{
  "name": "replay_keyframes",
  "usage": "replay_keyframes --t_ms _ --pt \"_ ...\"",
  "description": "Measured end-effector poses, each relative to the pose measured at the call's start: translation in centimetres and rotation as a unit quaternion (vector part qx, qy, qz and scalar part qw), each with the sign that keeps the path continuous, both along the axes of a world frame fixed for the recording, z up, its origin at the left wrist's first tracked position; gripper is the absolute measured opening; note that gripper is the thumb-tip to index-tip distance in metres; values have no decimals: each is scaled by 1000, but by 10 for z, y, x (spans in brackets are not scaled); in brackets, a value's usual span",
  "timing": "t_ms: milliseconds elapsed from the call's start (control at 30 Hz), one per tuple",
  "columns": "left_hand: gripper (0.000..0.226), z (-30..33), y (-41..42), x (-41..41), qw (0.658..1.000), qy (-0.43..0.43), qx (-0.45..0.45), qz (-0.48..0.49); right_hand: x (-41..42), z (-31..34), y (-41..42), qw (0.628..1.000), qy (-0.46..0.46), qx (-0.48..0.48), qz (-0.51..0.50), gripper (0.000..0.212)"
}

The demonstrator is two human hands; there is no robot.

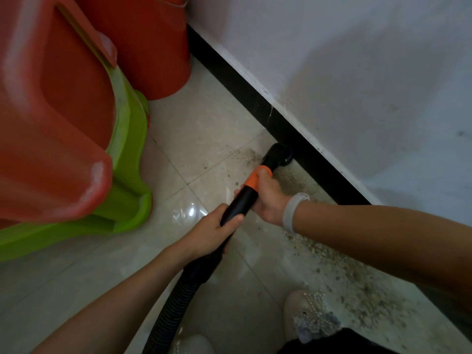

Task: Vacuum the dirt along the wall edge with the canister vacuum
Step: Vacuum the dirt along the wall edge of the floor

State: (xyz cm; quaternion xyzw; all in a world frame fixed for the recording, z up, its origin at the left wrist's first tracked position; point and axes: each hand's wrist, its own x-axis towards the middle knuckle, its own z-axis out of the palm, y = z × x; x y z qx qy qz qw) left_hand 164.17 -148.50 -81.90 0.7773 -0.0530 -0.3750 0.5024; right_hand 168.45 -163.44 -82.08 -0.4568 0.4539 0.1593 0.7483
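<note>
A black vacuum wand (pixel 238 203) with an orange collar (pixel 256 178) ends in a black nozzle (pixel 277 154) pressed to the floor against the black baseboard (pixel 258 98). My right hand (pixel 265 198) grips the wand just below the collar. My left hand (pixel 212 233) grips it lower down, where the ribbed black hose (pixel 173 302) begins. Grey dirt (pixel 352 279) lies scattered on the tiles along the wall, from beside the nozzle toward the lower right. The canister itself is out of view.
Stacked red and green plastic stools (pixel 84 139) crowd the left side, with a red bucket (pixel 150 47) behind them in the corner. The white wall (pixel 357 72) runs diagonally at right. My shoes (pixel 309 315) stand on the tile at the bottom.
</note>
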Motion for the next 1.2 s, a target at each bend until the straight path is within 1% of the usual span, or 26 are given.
replay_keyframes --t_ms 133,233,333,467,633,800,967,1200 --pt "23 0 4 -6 999 26 -14 -18 -12 -1 -3 1000 13 0 -8 20" --pt "25 -1 6 -7 1000 21 -9 -9 -12 -1 -1 1000 13 -8 0 20" --pt "25 0 7 -5 1000 -8 10 23 -2 2 6 1000 6 -18 16 21" --pt "30 5 15 0 994 -48 42 85 21 7 28 997 -24 -30 61 23" --pt "28 12 35 3 985 -65 72 141 39 14 60 989 -55 2 136 21" --pt "28 19 54 -11 980 -21 73 182 33 19 91 980 -56 49 185 22" --pt "29 29 69 -36 969 81 -16 234 11 20 113 962 -36 103 248 26" --pt "23 31 71 -66 958 98 -32 268 -13 20 117 954 -2 155 255 23"
